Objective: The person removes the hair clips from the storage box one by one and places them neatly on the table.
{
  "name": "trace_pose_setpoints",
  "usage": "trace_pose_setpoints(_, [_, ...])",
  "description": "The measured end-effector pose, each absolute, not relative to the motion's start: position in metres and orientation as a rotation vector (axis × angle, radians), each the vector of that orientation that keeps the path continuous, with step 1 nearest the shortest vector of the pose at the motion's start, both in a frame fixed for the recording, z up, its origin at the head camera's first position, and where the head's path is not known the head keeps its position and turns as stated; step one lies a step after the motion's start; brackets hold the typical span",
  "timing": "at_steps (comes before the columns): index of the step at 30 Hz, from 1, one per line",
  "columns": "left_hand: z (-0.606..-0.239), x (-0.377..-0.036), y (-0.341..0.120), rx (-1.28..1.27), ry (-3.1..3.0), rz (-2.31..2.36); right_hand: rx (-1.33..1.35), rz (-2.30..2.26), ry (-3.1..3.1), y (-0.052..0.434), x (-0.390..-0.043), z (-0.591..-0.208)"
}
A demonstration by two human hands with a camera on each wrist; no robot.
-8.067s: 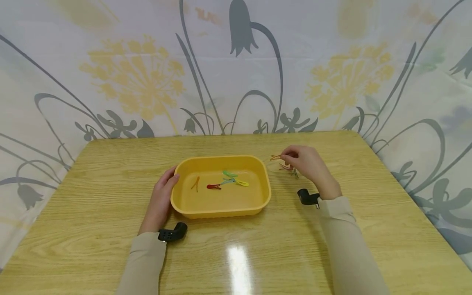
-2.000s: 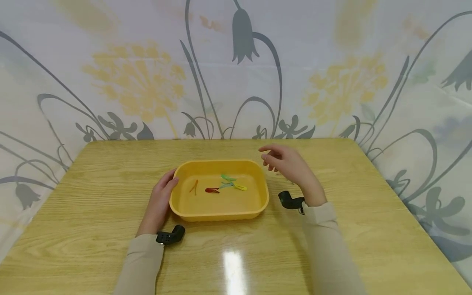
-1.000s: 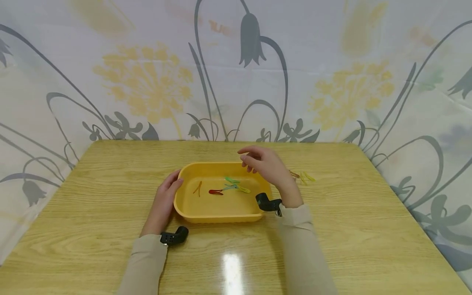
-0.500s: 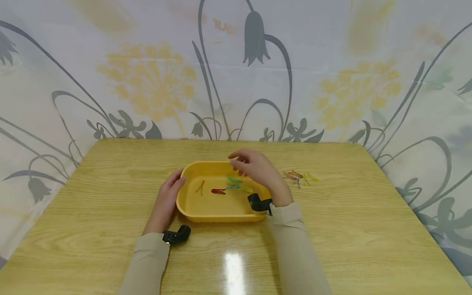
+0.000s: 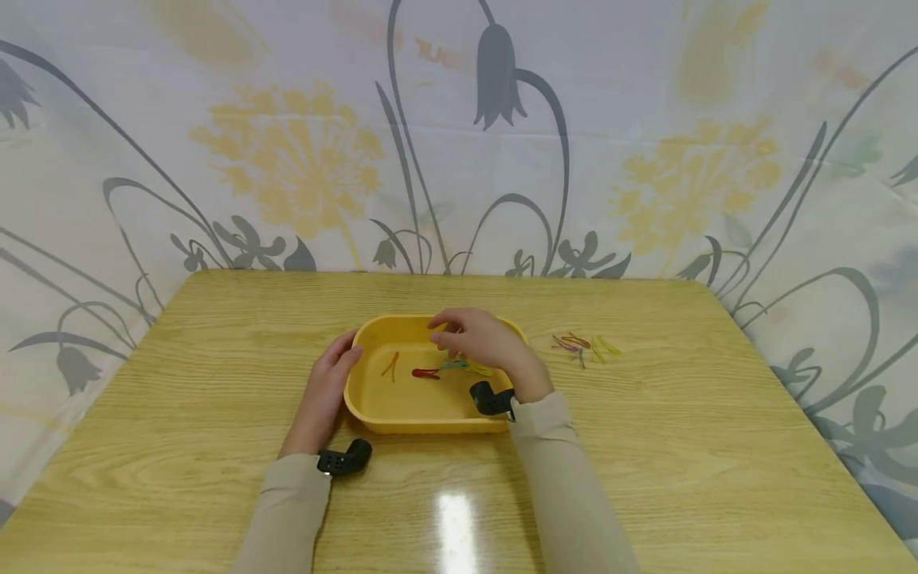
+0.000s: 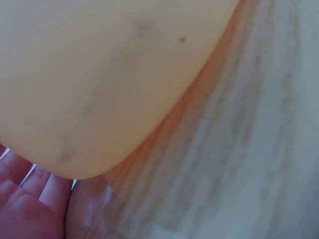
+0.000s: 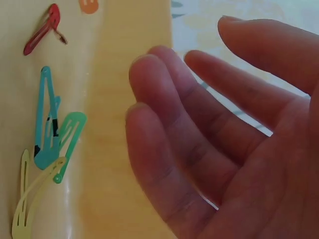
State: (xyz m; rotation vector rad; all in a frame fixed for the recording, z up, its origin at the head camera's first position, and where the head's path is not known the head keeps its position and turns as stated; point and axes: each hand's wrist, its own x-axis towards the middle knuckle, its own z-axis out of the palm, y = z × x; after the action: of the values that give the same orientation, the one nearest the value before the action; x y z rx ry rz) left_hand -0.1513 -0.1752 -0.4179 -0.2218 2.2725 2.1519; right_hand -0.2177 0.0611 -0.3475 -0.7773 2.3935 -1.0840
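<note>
My left hand (image 5: 326, 391) grips the left end of the yellow tray (image 5: 402, 405), thumb over the rim and fingers along the outer wall. In the left wrist view that palm (image 6: 30, 211) shows beside the tray's side. Over the tray's right half, my right hand (image 5: 476, 343) hovers with fingers loosely bent and holding nothing. Below it lie snap hair clips: a red hair clip (image 5: 426, 373), an orange hair clip (image 5: 390, 365), a teal hair clip (image 7: 44, 119), a green hair clip (image 7: 75, 134) and a pale yellow hair clip (image 7: 22, 214). My right hand partly hides them in the head view.
Right of the tray, several more hair clips (image 5: 574, 344) lie in a small pile on the wooden table (image 5: 681, 446), with yellow hair clips (image 5: 605, 345) at its right side. A flower-patterned curtain (image 5: 459, 159) stands behind the table.
Eight seconds ago my right hand pinched an orange hair clip by the pile. Now empty, it has moved left and down over the tray. My left hand still grips the tray.
</note>
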Motion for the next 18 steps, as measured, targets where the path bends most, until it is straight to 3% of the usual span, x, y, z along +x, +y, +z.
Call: trace_pose_setpoints(18, [-0.415, -0.150, -0.174, -0.226, 2.288, 2.129, -0.687, -0.843, 2.488, 0.046, -0.216, -0.353])
